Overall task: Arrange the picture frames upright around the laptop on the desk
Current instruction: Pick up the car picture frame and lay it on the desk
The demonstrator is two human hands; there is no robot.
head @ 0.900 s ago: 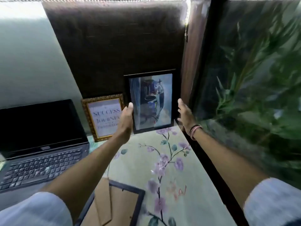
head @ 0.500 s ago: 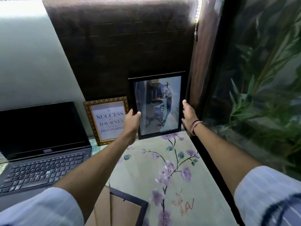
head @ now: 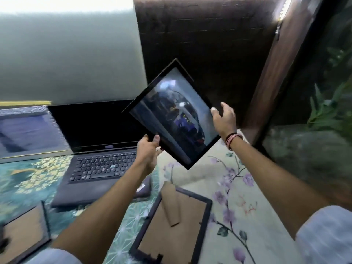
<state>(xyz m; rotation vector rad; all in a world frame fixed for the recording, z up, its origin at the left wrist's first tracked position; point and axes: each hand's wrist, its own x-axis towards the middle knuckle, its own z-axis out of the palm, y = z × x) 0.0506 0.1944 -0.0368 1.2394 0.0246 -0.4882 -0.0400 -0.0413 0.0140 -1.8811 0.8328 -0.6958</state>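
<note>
A: Status? Your left hand [head: 149,149] pinches the black frame [head: 172,115], tilted in the air at the laptop's [head: 101,151] 2 o'clock; your right hand [head: 224,119] is spread, thumb at its edge.

B: None seen upright yet. Two frames lie face-down: 5 o'clock [head: 171,223] and 7 o'clock [head: 22,231].

A pale wall [head: 66,54] met a dark brick-patterned panel [head: 205,44]. A brown wooden post [head: 274,73] edged a window [head: 323,92] showing green foliage [head: 327,111]. Floral cloth [head: 247,197] covered the table.
</note>
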